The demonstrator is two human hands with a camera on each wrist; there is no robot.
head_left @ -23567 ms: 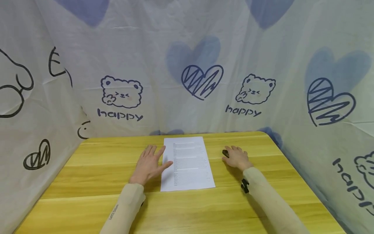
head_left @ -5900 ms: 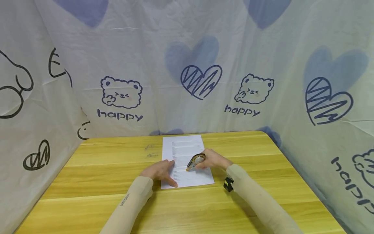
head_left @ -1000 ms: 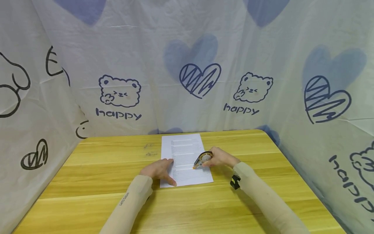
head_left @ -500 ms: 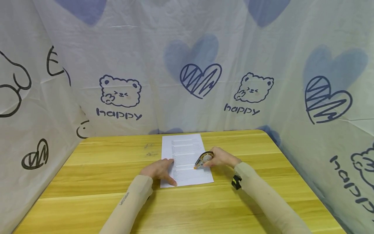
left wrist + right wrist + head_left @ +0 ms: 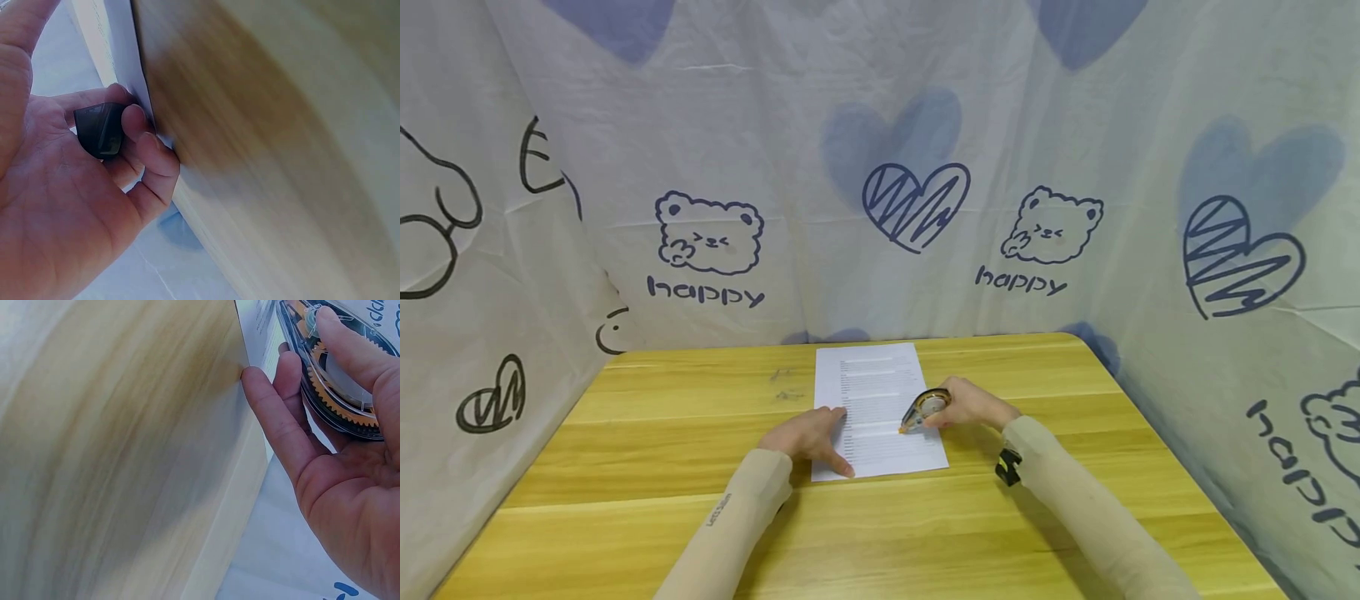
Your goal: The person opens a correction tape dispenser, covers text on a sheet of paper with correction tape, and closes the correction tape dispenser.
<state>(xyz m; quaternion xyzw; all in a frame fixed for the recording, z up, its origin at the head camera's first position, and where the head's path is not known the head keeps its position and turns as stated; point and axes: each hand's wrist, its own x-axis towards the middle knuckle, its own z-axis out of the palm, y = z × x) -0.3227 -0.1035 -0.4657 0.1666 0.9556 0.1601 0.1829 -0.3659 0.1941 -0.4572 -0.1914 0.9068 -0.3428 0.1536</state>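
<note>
Moved: correction tape (image 5: pixel 927 406), farther right across the printed sheet (image 5: pixel 871 408) than several seconds ago. Desk (image 5: pixel 880 542): beneath my left fingers (image 5: pixel 159 165) and right fingers (image 5: pixel 275 419). Printed sheet: flat, left fingers resting on its left side. Correction tape: gripped in right fingers, orange tip at the sheet. Black piece (image 5: pixel 100 130): held among curled left fingers.

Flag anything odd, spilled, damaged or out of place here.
Grey smudges mark the table left of the paper, breaking the wood pattern; their cause is unclear. The correction tape in the right hand shows no visible damage, and nothing looks spilled.
</note>
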